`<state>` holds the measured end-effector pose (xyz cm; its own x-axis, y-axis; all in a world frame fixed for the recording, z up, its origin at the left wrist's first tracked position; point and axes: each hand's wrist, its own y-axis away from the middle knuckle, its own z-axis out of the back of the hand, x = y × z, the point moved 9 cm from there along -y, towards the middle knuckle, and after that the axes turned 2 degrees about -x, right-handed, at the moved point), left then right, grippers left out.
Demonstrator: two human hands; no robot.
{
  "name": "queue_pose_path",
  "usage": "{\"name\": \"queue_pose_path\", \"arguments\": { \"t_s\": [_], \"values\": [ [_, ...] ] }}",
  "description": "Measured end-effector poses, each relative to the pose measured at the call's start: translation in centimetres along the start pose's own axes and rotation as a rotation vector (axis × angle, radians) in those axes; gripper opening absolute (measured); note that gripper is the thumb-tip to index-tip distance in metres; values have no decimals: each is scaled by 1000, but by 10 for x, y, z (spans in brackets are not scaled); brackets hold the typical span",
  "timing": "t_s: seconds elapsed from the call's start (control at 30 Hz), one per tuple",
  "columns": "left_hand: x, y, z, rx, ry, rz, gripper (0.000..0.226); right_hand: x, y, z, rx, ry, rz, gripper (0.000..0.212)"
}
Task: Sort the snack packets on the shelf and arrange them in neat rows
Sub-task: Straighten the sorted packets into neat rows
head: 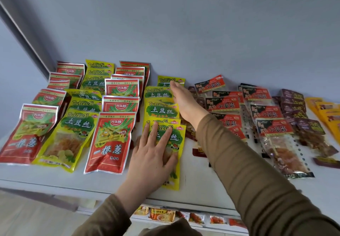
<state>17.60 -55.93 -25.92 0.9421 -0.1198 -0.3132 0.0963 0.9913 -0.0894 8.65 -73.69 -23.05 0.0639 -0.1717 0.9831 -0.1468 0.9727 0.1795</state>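
Note:
Snack packets lie in rows on a white shelf point(198, 184). At the left, red packets point(110, 140) and yellow-green packets point(70, 136) alternate in columns running back to the wall. My left hand point(152, 155) lies flat, fingers spread, on the nearest yellow-green packet point(177, 138) of the middle column. My right hand point(184, 101) reaches farther back with fingers straight, its edge against the right side of that column point(160, 109), fingertips at the rearmost yellow-green packet point(165, 80). Neither hand grips anything.
Right of my right arm lie clear packets with red-and-black labels point(274, 129), then dark purple packets point(294, 107), then orange-yellow packets point(327, 114) at the far right. A lower shelf with more small packets point(161, 215) shows under the front edge. The grey wall point(184, 24) closes the back.

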Motion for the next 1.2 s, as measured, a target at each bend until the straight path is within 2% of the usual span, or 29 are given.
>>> {"name": "queue_pose_path", "arguments": {
  "t_s": [0.17,0.33,0.37,0.43,0.5,0.6,0.8,0.93,1.0,1.1,1.2],
  "values": [
    [0,-1,0,7,-20,13,74,-10,-13,30,-200,80,1,47],
    [0,-2,0,36,-7,17,73,-10,-30,38,-297,-22,-56,45],
    [0,-2,0,43,-1,17,72,-10,-32,35,-308,-31,-90,52],
    [0,-2,0,54,-2,12,72,-14,-39,31,-294,-34,-169,82],
    [-1,-3,1,55,-2,8,72,-16,-46,20,-179,45,-190,92],
    [-1,-5,1,53,-6,-2,72,-13,-55,11,-83,239,-129,69],
    [2,-22,2,30,-22,-1,74,10,-65,31,-247,273,37,40],
    [5,-29,1,24,-3,9,74,7,-66,23,-139,339,-29,44],
    [6,-28,0,19,11,10,73,8,-67,28,-173,324,-8,38],
    [8,-26,0,21,26,10,74,20,-57,43,-278,384,104,36],
    [7,-27,1,19,17,6,75,36,-44,47,-302,699,300,42]
  ]
}}
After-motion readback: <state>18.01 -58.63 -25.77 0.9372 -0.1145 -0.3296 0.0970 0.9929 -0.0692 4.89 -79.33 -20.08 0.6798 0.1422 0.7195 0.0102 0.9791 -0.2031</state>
